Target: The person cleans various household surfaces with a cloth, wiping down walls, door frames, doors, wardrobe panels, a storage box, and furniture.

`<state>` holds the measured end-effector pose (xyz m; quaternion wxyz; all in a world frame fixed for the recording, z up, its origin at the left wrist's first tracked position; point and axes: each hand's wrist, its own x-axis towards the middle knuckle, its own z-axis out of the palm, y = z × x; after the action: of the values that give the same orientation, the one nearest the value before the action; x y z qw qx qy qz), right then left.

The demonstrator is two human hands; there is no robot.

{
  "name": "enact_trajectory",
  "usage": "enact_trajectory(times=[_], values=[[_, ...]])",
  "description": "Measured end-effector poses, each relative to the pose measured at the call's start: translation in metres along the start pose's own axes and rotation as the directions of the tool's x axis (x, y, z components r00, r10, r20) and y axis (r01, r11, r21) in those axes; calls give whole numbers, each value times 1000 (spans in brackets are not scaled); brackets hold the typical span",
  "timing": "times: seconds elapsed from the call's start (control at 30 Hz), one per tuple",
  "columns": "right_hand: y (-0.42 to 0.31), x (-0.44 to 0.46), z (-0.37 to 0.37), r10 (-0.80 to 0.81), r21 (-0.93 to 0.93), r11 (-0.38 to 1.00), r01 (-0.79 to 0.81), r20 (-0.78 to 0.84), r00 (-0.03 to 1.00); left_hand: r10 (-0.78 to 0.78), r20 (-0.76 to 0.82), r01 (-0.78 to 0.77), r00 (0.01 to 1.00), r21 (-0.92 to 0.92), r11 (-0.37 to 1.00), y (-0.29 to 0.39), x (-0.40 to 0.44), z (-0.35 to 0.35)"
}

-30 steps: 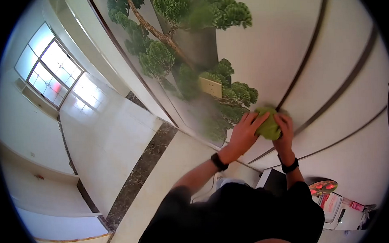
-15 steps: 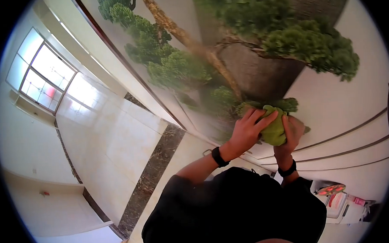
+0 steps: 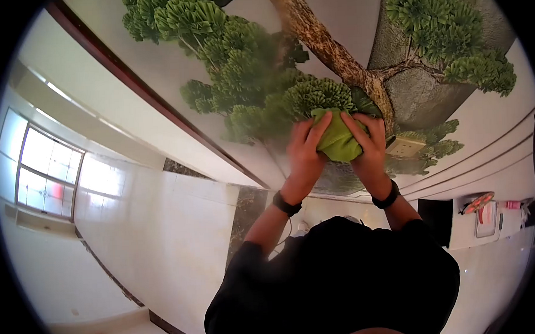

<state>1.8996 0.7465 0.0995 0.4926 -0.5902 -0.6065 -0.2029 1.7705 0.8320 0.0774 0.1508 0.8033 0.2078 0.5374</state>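
A folded green cloth (image 3: 338, 138) is pressed against a wall printed with a tree mural (image 3: 334, 47). My left hand (image 3: 306, 157) grips its left side, and my right hand (image 3: 370, 143) grips its right side, fingers bent over it. Both thumbs and fingers lie close on the fabric; parts of the far fingers are hidden or slightly blurred. Right of my right hand, a wall socket plate (image 3: 406, 146) sits on the mural. Each wrist wears a black band.
A dark red trim (image 3: 120, 72) borders the mural on the left. Beyond it are a pale tiled floor (image 3: 181, 229) and a window (image 3: 48, 169). On the right a white cabinet (image 3: 458, 231) carries a tray (image 3: 486, 219) and a colourful round item (image 3: 478, 202).
Both hands have moved left across the mural with the cloth, and the view has shifted. The socket plate right of my right hand now shows.
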Motion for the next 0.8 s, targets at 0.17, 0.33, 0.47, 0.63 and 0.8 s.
enact_trajectory(times=[0.17, 0.33, 0.47, 0.63, 0.8], values=[[-13, 21, -12, 33, -80, 996, -45, -153, 988, 151, -34, -153, 988, -66, 986, 19, 46, -10], [6, 0, -41, 104, -160, 977, -142, -228, 968, 320, 61, -304, 945, -191, 933, 40, 57, 15], [17, -32, -42, 163, -259, 944, -204, -168, 972, 350, 139, -320, 926, -202, 926, 27, 27, 38], [16, -67, -1, 207, -226, 949, -221, -86, 975, 273, 236, -238, 933, -166, 957, -14, -20, 33], [8, -71, 51, 150, -150, 977, -150, -16, 989, 162, 243, -151, 956, -61, 987, -65, -48, 7]])
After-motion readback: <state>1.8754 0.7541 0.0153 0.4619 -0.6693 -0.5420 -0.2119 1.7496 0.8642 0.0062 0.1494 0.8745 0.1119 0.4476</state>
